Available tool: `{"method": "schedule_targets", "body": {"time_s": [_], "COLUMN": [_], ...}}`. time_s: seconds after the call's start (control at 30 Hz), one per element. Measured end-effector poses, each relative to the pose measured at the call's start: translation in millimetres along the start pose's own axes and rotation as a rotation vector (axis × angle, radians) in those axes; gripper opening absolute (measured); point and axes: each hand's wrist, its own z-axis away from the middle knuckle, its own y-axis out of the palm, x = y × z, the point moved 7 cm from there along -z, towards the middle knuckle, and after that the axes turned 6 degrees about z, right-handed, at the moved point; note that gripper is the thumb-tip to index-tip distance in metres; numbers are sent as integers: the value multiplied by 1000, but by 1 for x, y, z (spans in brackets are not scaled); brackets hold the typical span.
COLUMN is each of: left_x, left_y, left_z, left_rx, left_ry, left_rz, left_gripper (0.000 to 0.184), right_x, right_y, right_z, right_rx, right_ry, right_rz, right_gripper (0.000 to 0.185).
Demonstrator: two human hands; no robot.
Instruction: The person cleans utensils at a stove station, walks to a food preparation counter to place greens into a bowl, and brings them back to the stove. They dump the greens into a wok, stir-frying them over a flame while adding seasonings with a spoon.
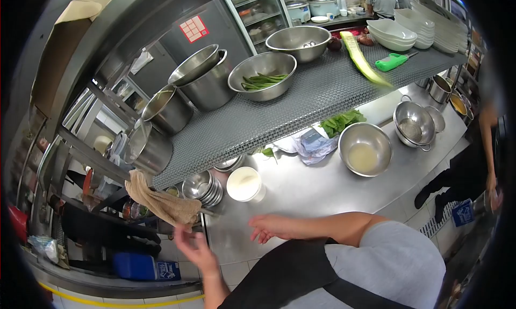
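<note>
My left hand (196,251) is raised at the table's left corner, fingers apart. Its fingertips come up to the lower end of a brown towel (164,201) draped over the shelf corner; whether they touch it I cannot tell. Over the steel table (301,201) hovers my right hand (270,227), fingers loosely bent and holding nothing. Beyond it stands a white tub (244,184) with pale contents. To the tub's left is a stack of small steel bowls (201,188). Farther right, a steel mixing bowl (365,149) holds some yellowish liquid.
Above the table runs a shelf (226,134) carrying steel pots (207,86), a bowl of green beans (262,77), a cut green vegetable (361,59), a green lighter (392,61) and white bowls (392,34). A colander (414,123) and leafy greens (342,122) lie below. Another person (478,153) stands right.
</note>
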Motion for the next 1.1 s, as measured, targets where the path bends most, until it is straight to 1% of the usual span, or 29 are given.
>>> {"method": "schedule_targets", "body": {"time_s": [0.03,0.1,0.13,0.2,0.23,0.3,0.33,0.37,0.43,0.47,0.6,0.67,0.7,0.77,0.83,0.9,0.97,1.03,1.07,1.1], "left_x": [-35,-57,-53,-24,-8,47,49,52,68,69,85,82,82,74,81,87,79,71,69,67], "left_y": [-7,-23,-23,-27,-32,-25,-26,-25,-24,-22,-23,-25,-23,-13,-11,-8,-6,0,6,5], "left_z": [-19,-58,-76,-106,-112,-123,-126,-124,-116,-115,-122,-128,-127,-121,-119,-114,-108,-101,-96,-94], "left_rx": [-36,-164,-186,-225,-238,-17,24,27,-67,-46,-33,-15,-17,-34,-17,-73,-66,-66,-61,-69], "left_ry": [238,277,273,41,41,-190,-180,-178,-321,-356,-383,-329,-327,-462,-438,-498,-483,-505,-573,-562], "left_rz": [-138,-298,-292,-242,-234,-76,-230,-222,391,442,451,127,128,197,210,356,363,554,634,627], "left_gripper": [62,72,72,71,71,65,54,54,45,42,39,36,36,35,38,40,41,40,42,42], "right_x": [-4,-9,-8,-7,-8,-9,-8,-7,-8,-10,-10,-6,-7,-3,42,101,155,185,191,194], "right_y": [1,2,2,7,11,12,13,13,6,5,3,6,2,1,13,39,79,109,123,135], "right_z": [1,-1,-1,0,0,1,4,6,7,8,9,13,6,-11,-23,-37,-37,-43,-54,-70], "right_rx": [9,8,6,11,21,25,25,23,11,8,-10,-17,-16,20,-42,-117,-72,-123,-115,-113], "right_ry": [23,24,12,39,61,47,59,70,65,63,55,39,39,23,-166,-629,-700,-811,-823,-759], "right_rz": [6,15,14,66,92,111,121,129,132,134,164,183,186,324,697,914,952,1031,1028,1063], "right_gripper": [41,41,41,39,37,36,35,34,34,34,37,35,35,37,47,56,59,63,63,64]}}
